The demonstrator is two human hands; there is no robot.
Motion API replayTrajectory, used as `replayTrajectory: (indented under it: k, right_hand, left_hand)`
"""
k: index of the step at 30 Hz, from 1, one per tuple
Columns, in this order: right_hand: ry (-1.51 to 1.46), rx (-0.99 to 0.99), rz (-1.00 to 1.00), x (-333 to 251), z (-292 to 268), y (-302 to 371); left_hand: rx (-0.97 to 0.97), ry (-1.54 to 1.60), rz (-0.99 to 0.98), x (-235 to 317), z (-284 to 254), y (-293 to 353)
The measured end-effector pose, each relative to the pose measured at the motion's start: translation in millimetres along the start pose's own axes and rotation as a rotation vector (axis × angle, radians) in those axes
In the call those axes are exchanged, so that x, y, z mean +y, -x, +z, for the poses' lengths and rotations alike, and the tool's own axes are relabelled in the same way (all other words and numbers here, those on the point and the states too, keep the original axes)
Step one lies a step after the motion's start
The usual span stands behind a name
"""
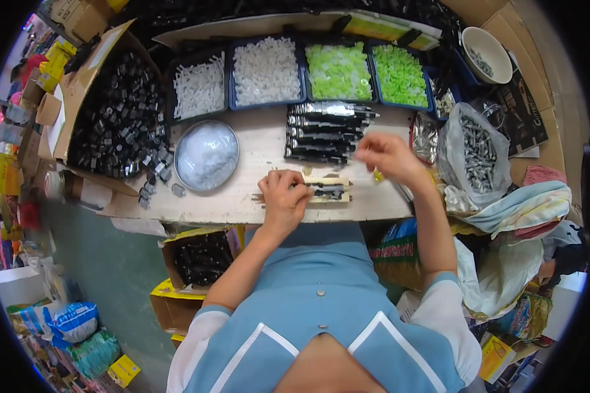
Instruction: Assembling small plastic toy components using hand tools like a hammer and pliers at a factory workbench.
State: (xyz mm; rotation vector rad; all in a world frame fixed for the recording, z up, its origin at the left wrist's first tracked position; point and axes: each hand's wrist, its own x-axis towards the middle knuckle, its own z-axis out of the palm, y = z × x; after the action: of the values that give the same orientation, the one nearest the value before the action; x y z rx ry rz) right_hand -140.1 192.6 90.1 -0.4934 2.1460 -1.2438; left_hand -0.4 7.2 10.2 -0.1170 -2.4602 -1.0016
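Observation:
My left hand (283, 202) is closed over one end of a long black part (326, 192), which lies in a pale wooden holder (334, 201) near the table's front edge. Its fingers hide that end of the part. To the right and a little farther off, my right hand (388, 157) is raised with its fingertips pinched together; what they hold, if anything, is too small to make out. Beside these fingertips lies a row of similar black pieces with shiny silver sections (318, 139). A small yellow thing (378, 175) shows just below the right hand.
Along the back stand trays of white pieces (267, 69) and green pieces (337, 71). A round metal dish (207, 156) and a carton of black parts (121, 108) are at left. At right sit a clear bag of metal parts (476, 154), a cream bowl (486, 56) and cloths (528, 206).

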Motion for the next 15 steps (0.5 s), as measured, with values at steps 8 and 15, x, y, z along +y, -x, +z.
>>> replayTrajectory:
  k: [8, 15]
  right_hand:
    - [0.681, 0.708, -0.735, -78, -64, -144]
    - [1.303, 0.72, -0.474, -135, -58, -205]
  left_hand:
    - [-0.003, 0.018, -0.025, 1, -1, -5]
    - [-0.015, 0.032, -0.045, 3, -2, -7]
